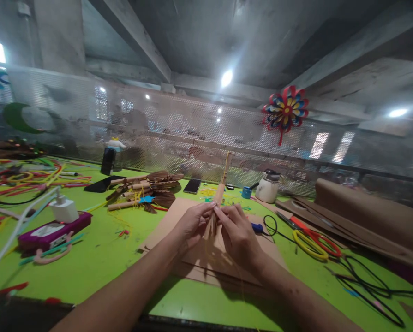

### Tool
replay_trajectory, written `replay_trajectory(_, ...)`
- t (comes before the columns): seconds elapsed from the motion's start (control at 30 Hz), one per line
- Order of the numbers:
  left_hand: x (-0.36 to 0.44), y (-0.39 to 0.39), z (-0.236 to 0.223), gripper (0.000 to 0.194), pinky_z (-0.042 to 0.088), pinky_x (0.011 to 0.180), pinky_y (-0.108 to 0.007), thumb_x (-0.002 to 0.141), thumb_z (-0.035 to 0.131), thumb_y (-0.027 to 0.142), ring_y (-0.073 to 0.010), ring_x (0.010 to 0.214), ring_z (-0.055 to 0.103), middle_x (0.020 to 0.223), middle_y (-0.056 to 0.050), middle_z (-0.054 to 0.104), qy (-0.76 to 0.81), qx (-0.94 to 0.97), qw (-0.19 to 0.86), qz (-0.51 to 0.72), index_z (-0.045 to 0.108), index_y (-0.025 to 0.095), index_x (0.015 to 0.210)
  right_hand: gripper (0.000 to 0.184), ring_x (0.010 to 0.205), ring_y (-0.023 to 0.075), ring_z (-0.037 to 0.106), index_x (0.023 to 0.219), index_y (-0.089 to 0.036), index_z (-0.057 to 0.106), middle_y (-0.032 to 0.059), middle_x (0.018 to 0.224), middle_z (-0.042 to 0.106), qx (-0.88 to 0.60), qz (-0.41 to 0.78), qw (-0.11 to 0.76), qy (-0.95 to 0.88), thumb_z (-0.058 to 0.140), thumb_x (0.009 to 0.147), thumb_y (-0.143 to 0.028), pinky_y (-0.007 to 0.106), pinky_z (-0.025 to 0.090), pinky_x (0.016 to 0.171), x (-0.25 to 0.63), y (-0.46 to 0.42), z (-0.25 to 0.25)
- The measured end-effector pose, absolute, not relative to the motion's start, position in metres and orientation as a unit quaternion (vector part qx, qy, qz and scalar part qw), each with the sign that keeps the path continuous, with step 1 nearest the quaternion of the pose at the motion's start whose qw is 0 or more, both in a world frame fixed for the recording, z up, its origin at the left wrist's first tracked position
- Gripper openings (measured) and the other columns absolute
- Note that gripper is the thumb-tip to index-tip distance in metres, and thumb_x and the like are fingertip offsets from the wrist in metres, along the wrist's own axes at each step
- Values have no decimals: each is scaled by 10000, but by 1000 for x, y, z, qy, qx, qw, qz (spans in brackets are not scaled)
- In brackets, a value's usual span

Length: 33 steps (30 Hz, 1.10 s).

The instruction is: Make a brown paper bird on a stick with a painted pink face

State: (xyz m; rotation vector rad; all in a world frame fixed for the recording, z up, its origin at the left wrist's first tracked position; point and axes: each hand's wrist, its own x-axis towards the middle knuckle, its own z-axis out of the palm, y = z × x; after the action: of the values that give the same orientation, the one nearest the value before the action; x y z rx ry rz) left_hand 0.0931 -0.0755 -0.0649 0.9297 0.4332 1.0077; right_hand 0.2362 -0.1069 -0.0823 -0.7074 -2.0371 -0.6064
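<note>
- Pinching the brown paper roll (220,193) from both sides here: left hand (191,227) on its left, right hand (238,233) on its right, so neither's really nearer.
- Long axis points away from the person, toward the mesh panel (178,122), far end leaning a bit right.
- The grip's partway along it; the splayed end pokes back between the hands, above the brown sheets (168,219).
- Fingertips look close together, but can't tell how hard they're squeezing, tbh.
</note>
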Motion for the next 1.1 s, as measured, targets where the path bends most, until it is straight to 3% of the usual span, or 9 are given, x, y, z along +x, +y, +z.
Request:
replay_trajectory(0.2,91,-74,-63,142,457,553,-233,778,615,222,-133,570,586,652,-51,638,186,424,762,452,646,84,782,449,892,250,440,1309,-109,430,150,1002,556,-314,-257,429,-807,417,862,-76,442,444,765,232,-113,-80)
replay_trajectory(0.57,86,-72,-57,120,489,649,-236,784,601,162,-133,597,597,646,-67,631,181,422,782,422,662,59,798,413,904,224,453,1229,-183,525,95,983,539,-328,-125,501,-791,411,848,-73,410,435,779,230,-116,-80)
replay_trajectory(0.77,91,-78,-48,76,498,707,-224,766,580,77,-123,639,604,681,-66,643,201,384,779,454,654,60,775,486,961,244,452,1320,-169,434,131,1076,542,-316,-228,472,-791,455,846,-64,430,420,814,232,-118,-82)
replay_trajectory(1.1,88,-82,-45,95,513,744,-244,796,572,119,-164,730,658,762,-113,692,193,377,783,455,649,64,806,440,970,271,428,1288,-189,491,137,1067,532,-385,-298,435,-757,466,857,-103,461,383,816,224,-126,-80)
